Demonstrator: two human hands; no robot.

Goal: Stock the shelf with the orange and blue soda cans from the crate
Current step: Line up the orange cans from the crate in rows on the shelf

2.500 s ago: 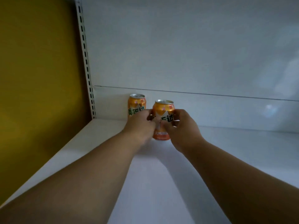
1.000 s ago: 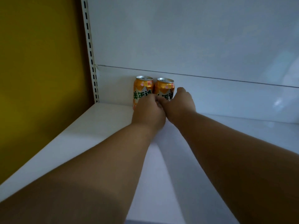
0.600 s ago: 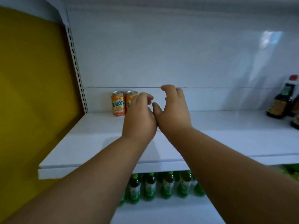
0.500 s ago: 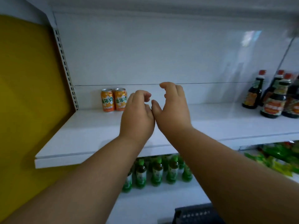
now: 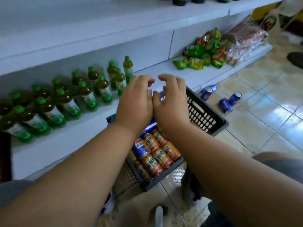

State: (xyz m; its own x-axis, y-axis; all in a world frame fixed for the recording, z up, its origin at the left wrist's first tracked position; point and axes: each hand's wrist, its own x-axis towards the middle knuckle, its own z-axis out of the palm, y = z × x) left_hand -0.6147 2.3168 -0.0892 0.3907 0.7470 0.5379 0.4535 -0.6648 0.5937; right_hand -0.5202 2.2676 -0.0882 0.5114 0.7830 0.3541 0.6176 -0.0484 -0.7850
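Both hands hang side by side above the crate [image 5: 205, 115], holding nothing — the left hand [image 5: 136, 104] and right hand [image 5: 172, 104] touch along their inner edges, fingers loosely curled downward. The dark crate sits on the tiled floor [image 5: 270, 125] just in front of the lowest shelf [image 5: 54, 145]. Inside it, orange cans [image 5: 157, 158] lie on their sides in rows, with a blue can [image 5: 141, 147] among them and another partly hidden under the wrists. Three more blue cans [image 5: 227, 103] lie loose on the floor beyond the crate. Green-capped bottles [image 5: 86, 97] stand in rows on the shelf, and snack packets [image 5: 205, 53] are heaped further right.
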